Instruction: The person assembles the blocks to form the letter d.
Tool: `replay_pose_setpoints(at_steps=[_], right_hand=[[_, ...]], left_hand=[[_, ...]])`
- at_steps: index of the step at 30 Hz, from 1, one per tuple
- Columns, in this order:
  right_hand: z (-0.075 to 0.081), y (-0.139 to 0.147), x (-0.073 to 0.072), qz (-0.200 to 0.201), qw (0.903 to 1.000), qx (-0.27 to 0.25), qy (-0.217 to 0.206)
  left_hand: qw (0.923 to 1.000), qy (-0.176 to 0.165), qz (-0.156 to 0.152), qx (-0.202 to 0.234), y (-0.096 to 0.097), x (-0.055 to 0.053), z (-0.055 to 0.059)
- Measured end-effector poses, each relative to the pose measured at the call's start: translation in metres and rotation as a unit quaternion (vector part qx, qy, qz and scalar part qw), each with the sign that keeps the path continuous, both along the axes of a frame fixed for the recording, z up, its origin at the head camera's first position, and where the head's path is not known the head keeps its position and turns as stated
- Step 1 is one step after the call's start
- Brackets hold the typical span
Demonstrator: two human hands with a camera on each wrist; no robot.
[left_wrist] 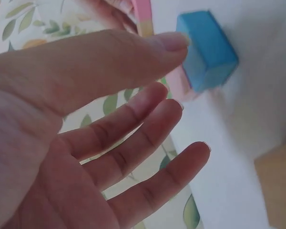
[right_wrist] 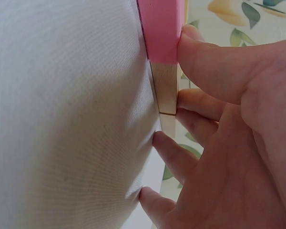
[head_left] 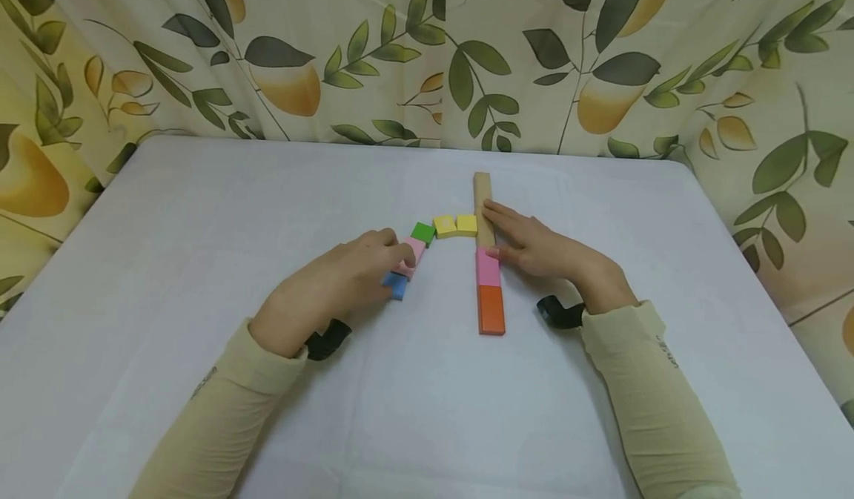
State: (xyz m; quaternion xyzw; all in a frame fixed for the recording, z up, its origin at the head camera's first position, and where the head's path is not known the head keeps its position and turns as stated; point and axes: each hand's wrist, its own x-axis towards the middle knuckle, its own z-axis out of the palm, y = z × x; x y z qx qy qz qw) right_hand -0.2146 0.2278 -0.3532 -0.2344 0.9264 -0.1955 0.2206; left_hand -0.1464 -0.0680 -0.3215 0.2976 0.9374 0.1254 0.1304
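A curved row of blocks in the head view has two yellow blocks (head_left: pixel 457 225), a green block (head_left: pixel 423 233), a light pink block (head_left: pixel 414 253) and a blue block (head_left: pixel 396 285). My left hand (head_left: pixel 353 273) curls its index finger over the light pink block. Its thumb touches the blue block (left_wrist: pixel 207 50) in the left wrist view; that view hides the index finger. Right of the curve stands a straight line of plain wooden blocks (head_left: pixel 482 187), a pink block (head_left: pixel 488 268) and an orange block (head_left: pixel 491 310). My right hand (head_left: pixel 537 247) rests its extended fingers and thumb against this line.
A white cloth (head_left: pixel 414 410) covers the table. Behind it hangs a curtain (head_left: pixel 400 54) printed with leaves and fruit. Black wrist mounts (head_left: pixel 559 312) stick out below both cuffs. A tan shape (left_wrist: pixel 279 186), not identifiable, enters the left wrist view at the edge.
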Motion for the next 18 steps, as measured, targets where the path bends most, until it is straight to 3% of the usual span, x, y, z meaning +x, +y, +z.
replay_pose_setpoints(at_steps=[7, 14, 18], right_hand=[[-0.001, 0.000, 0.000, 0.000, 1.0000, -0.003, 0.002], [0.000, 0.000, 0.001, -0.003, 1.0000, -0.002, -0.001], [0.000, -0.001, 0.001, -0.004, 1.0000, 0.000, -0.001]], left_hand=[[0.9996, -0.013, 0.024, 0.002, -0.018, -0.001, 0.007], [0.9974, -0.025, 0.062, -0.024, -0.033, 0.000, 0.010], [0.9976, -0.020, 0.057, -0.035, -0.042, 0.003, 0.009]])
